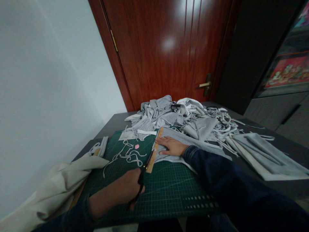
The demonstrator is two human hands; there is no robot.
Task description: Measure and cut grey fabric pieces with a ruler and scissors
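Observation:
My left hand (130, 183) is closed round the handles of black scissors (141, 178). Their blades point away from me along the left edge of a wooden ruler (150, 166), near the edge of a grey fabric piece (193, 140); whether they bite into the cloth is too small to tell. My right hand (172, 146) lies flat with fingers spread, pressing on the ruler and the fabric beneath it. Under all of this is a green cutting mat (169, 190). Thin pale fabric strips (135, 158) and a small pink disc (136, 146) lie left of the ruler.
A heap of grey and white fabric scraps (164, 111) covers the table's far side. Folded grey cloth (270, 154) lies at right, and beige cloth (62, 180) drapes over the left edge. Behind the table stand a brown door (164, 58) and a white wall (53, 80).

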